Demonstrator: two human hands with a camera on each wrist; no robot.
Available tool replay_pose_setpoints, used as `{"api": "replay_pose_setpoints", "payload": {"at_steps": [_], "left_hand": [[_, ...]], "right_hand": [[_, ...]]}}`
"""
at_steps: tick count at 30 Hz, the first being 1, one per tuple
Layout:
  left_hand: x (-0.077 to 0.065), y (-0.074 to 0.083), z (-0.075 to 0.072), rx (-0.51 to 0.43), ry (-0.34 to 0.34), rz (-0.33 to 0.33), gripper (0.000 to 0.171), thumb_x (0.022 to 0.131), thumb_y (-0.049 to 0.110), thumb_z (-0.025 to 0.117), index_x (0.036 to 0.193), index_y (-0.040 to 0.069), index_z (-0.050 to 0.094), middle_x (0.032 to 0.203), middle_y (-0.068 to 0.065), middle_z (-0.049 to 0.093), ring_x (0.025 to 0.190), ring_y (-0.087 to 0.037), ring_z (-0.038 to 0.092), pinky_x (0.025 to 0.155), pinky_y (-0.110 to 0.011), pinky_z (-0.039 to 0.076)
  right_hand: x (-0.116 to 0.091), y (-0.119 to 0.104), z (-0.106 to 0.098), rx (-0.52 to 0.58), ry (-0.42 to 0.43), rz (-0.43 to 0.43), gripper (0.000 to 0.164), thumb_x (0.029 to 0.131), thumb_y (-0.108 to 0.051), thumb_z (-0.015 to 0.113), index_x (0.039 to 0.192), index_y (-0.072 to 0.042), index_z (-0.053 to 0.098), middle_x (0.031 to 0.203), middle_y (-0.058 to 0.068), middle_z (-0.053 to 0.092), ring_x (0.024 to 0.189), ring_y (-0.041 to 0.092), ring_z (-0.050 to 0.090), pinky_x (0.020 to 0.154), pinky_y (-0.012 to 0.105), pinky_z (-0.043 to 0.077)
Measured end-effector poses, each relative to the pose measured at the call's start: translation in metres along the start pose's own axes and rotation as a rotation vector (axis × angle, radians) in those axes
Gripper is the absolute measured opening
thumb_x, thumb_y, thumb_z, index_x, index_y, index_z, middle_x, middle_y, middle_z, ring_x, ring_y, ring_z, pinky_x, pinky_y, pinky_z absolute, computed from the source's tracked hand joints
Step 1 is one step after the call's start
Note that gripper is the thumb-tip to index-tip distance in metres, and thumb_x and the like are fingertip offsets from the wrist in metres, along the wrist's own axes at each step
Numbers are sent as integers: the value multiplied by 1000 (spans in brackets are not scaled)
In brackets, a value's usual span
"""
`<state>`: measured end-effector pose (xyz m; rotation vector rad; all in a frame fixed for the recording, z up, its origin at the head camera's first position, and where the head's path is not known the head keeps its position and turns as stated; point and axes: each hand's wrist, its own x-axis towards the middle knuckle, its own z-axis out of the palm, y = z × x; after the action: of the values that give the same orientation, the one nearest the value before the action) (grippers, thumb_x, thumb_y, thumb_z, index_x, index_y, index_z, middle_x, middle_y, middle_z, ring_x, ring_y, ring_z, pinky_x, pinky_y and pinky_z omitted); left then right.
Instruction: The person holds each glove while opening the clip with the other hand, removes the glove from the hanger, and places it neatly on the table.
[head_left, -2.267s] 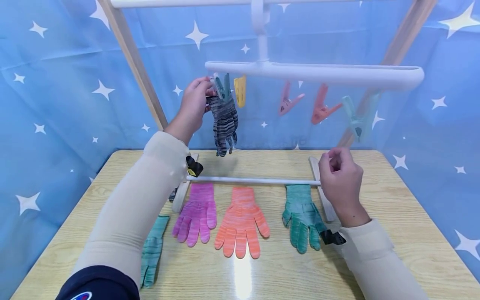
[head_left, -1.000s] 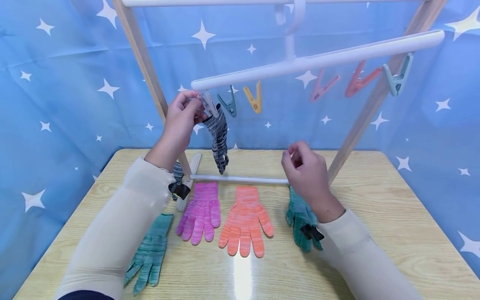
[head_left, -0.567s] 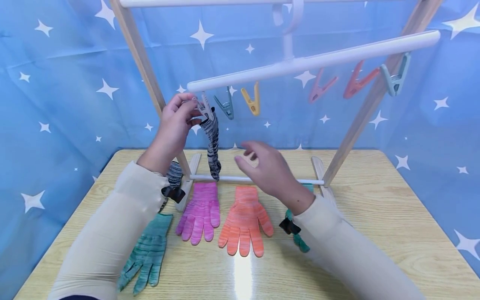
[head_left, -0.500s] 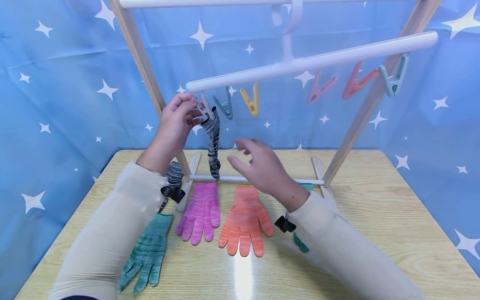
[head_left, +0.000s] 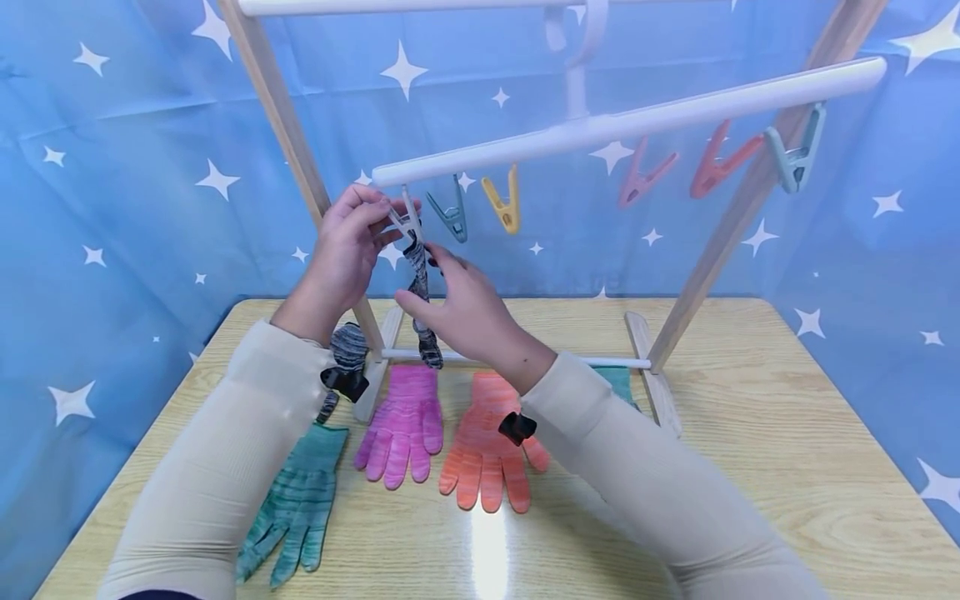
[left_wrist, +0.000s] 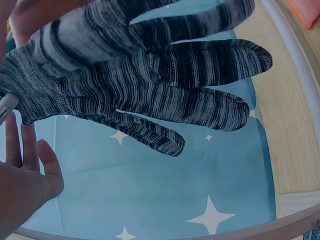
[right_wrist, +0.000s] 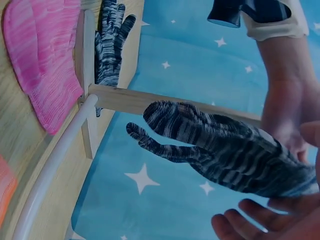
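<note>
A black-and-grey striped knit glove (head_left: 420,275) hangs by its cuff from a whitish clothespin (head_left: 408,218) at the low left end of the white hanger (head_left: 630,121). My left hand (head_left: 351,237) pinches the clothespin by its outer leg; some fingertips are behind it. My right hand (head_left: 472,308) reaches around the glove, thumb in front and fingers behind, not curled on it. In the right wrist view the right fingers (right_wrist: 245,220) extend beside the striped glove (right_wrist: 225,145). The left wrist view shows the glove's spread fingers (left_wrist: 210,62).
Teal (head_left: 453,208), yellow (head_left: 502,200), pink (head_left: 641,175), red (head_left: 720,162) and pale green (head_left: 797,154) clothespins hang along the hanger. On the table lie pink (head_left: 405,425), orange (head_left: 480,467) and green (head_left: 300,500) gloves, plus another striped glove (head_left: 348,346). A wooden frame (head_left: 281,108) holds everything up.
My right hand has moved left from the right side of the rack to the hanging glove. The hanger has tilted down at its left end; the left hand has lowered slightly with the clothespin.
</note>
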<state>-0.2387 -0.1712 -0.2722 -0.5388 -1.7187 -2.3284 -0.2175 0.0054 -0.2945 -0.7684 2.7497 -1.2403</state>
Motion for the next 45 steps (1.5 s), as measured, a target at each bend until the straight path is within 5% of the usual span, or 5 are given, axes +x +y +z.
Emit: {"api": "replay_pose_setpoints", "payload": {"at_steps": [5,9,16,24,45], "left_hand": [[0,-1,1,-36,-43,12,18,101,5,39,90,15,50,101,0,76,104,-17,69,98,-36,44],[-1,-2,0,-80,-78,21,14,100,6,41,91,13,49,102,-3,76,101,-17,71,97,-34,46],[-3,-3,0,-177,-152,-3,24,101,12,29,97,12,53,102,-7,73,103,-20,70,102,-40,41],[-4,-4,2,-241,-225,-37,44,105,20,19,133,7,51,103,-9,70,100,-22,66,95,-38,39],[-3,-10,5,-523,-295,-104,42,108,22,20,114,1,56,107,-10,58,99,-25,59,91,-34,48]], "right_hand": [[3,-1,2,-119,96,-82,71,97,-50,58,156,-19,33,138,7,59,95,23,66,77,38,53],[4,-2,2,-196,193,-172,48,101,-43,55,139,-15,54,98,5,66,55,20,46,54,32,40],[3,-5,0,-213,256,-237,30,102,-26,56,127,-13,65,83,4,66,57,17,48,52,28,38],[2,-6,-3,-200,248,-240,21,103,-23,55,115,-11,68,67,2,50,57,17,45,53,28,36],[1,-10,-2,-207,237,-272,16,103,-17,51,98,-9,65,68,3,52,57,16,44,54,28,36]]}}
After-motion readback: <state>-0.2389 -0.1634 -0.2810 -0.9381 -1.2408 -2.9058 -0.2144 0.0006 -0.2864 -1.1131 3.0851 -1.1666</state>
